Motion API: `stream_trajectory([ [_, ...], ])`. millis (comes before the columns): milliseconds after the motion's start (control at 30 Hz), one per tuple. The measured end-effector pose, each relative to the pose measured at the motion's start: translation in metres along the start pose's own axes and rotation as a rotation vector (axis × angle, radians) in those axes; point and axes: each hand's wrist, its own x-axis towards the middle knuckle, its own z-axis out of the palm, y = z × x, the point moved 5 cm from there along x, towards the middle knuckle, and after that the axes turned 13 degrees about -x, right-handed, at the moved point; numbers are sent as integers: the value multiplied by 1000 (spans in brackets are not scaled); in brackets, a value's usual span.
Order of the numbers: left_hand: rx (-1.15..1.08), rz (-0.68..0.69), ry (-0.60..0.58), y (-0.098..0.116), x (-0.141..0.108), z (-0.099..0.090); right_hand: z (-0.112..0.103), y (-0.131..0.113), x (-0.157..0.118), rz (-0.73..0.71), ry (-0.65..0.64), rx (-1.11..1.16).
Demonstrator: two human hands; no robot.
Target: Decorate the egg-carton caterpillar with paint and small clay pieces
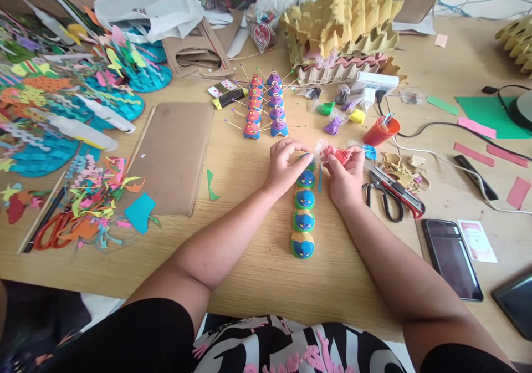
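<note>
My right hand (348, 178) pinches a small clear plastic bag of red clay (341, 156) between thumb and fingers. Just left of the bag, my left hand (286, 165) has its thumb and fingertips drawn together; whatever they hold, if anything, is too small to make out. Below and between my hands runs a row of blue and green painted egg-carton cups (303, 221) with small yellow details. The far end of that row is partly hidden by my left fingers. A thin blue stick (320, 179) lies beside the row, near my right hand.
Finished-looking red (252, 115) and purple cup rows (278, 112) with pins stand ahead. Pliers (386, 195), a red cutter (401, 193), an orange cup (380, 131) and a phone (452, 259) lie right. Cardboard (174, 157) and paper scraps (103, 195) lie left; egg trays (341, 29) stand behind.
</note>
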Motion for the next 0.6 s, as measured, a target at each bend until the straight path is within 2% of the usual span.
stream_trajectory([
  [333,-44,26,13,-6,1,0,6,-8,-7,-44,-56,-84],
  [600,-157,-25,12,-18,3,2,9,-10,-7,-61,-68,-109],
])
